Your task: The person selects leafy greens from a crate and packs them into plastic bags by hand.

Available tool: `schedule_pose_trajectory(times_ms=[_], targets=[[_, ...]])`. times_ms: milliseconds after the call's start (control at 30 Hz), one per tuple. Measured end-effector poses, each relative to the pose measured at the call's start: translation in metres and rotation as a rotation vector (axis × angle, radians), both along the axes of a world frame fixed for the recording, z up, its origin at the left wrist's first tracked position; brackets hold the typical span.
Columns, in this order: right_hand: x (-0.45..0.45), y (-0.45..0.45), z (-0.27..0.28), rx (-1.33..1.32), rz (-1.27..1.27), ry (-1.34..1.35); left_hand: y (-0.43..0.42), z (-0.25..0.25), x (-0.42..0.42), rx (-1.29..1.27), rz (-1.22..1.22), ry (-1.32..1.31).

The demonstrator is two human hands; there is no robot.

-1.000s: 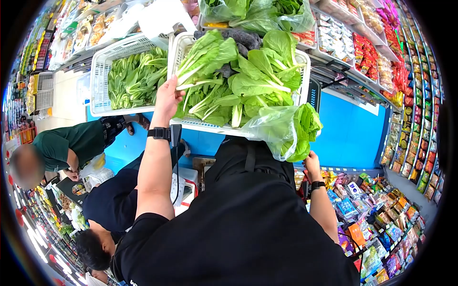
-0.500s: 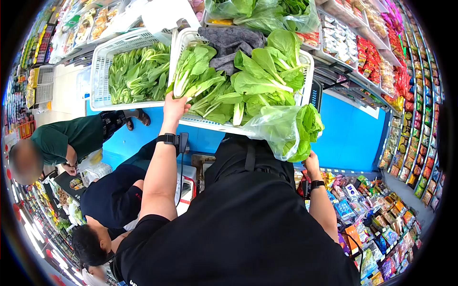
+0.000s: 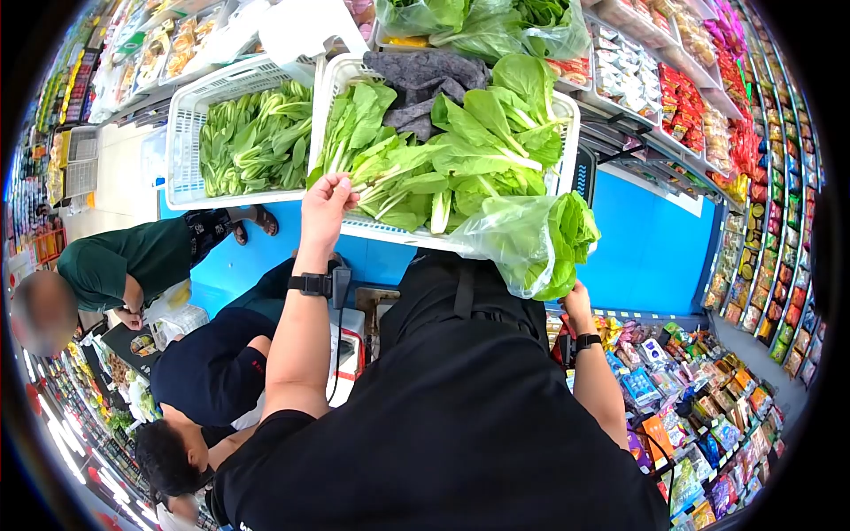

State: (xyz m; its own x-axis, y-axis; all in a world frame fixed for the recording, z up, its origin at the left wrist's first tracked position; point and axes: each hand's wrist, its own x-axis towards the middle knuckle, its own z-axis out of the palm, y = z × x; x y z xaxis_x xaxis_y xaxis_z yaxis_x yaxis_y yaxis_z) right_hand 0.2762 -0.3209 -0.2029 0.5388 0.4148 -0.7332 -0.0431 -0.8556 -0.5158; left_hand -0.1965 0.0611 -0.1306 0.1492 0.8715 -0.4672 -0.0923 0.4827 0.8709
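Observation:
My left hand (image 3: 326,205) is at the near left rim of a white plastic crate (image 3: 390,232). Its thumb and fingers are pinched together beside loose leafy greens (image 3: 363,133); anything between them is too small to make out. Broad-leaved greens (image 3: 491,142) and a dark grey cloth (image 3: 425,80) lie in the same crate. A clear plastic bag (image 3: 513,234) of leafy greens (image 3: 574,237) hangs over the near right corner. My right hand (image 3: 577,305) is closed at the bag's lower right end, its fingertips partly hidden behind the leaves.
A second white crate (image 3: 181,150) of small green vegetables (image 3: 257,142) stands at left. Bagged greens (image 3: 496,26) are behind. Two people, one in a green shirt (image 3: 119,265) and one in a dark shirt (image 3: 204,363), are at left. Packaged snacks (image 3: 691,407) fill a display at right.
My left hand has drawn back slightly from the greens at the crate's left side, its fingers now off the stems and turned up. My right hand and the bag have barely moved.

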Motion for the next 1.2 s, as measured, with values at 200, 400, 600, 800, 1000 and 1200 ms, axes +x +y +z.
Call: schedule_pose_trajectory(times_ms=[200, 400, 600, 800, 1000, 1200], targets=[[0.000, 0.008, 0.004, 0.006, 0.046, 0.014, 0.025, 0.011, 0.040, 0.003, -0.037, -0.195], [-0.009, 0.015, 0.009, 0.004, 0.040, 0.022, 0.057, 0.023, 0.165, 0.181, -0.392, -0.070], [-0.002, -0.006, 0.002, 0.041, -0.010, -0.019, 0.068, -0.022, 0.156, 0.529, -0.422, 0.652], [-0.005, -0.054, -0.022, -0.045, -0.128, 0.086, 0.004, -0.063, 0.138, 0.152, -1.273, 1.071], [-0.006, -0.049, -0.020, -0.097, -0.105, 0.101, -0.029, -0.072, 0.157, -0.011, -1.309, 1.183], [0.023, -0.018, -0.002, 0.028, -0.077, 0.067, -0.017, -0.063, 0.127, 0.063, -1.201, 1.023]])
